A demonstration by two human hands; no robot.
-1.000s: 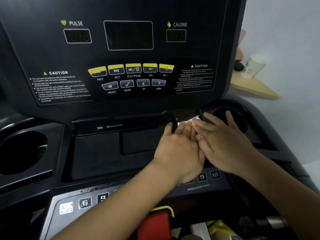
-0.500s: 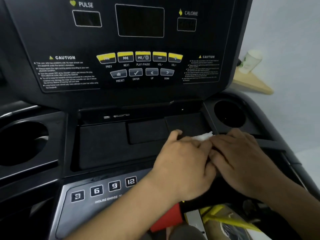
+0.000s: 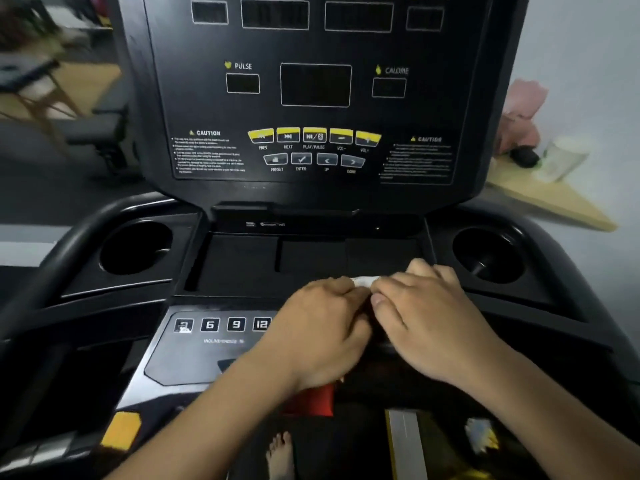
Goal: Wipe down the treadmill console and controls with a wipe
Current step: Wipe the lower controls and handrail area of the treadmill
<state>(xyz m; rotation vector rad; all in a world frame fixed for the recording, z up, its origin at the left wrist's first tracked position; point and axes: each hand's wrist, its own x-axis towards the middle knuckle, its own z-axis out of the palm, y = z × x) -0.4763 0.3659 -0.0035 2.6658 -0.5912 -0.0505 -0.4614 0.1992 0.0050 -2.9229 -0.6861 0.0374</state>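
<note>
The black treadmill console [image 3: 311, 98] rises ahead with dark displays and yellow media buttons [image 3: 314, 136]. Below it lies a shallow black tray [image 3: 259, 265], then a grey strip of incline number buttons [image 3: 221, 324]. My left hand [image 3: 322, 327] and my right hand [image 3: 426, 317] meet side by side at the tray's front edge. Both pinch a small white wipe [image 3: 363, 280]; only a bunched bit of it shows between the fingertips, the rest is hidden under the hands.
Round cup holders sit left [image 3: 136, 249] and right [image 3: 486, 254] of the tray. A red safety key block [image 3: 311, 398] peeks out under my left wrist. A wooden shelf [image 3: 554, 199] with a white cup [image 3: 564, 161] stands behind on the right. A bare foot [image 3: 280, 452] shows below.
Both hands drew back with the wipe from the tray's far right corner to its front edge. The view pulled back and up, showing more of the console and both cup holders.
</note>
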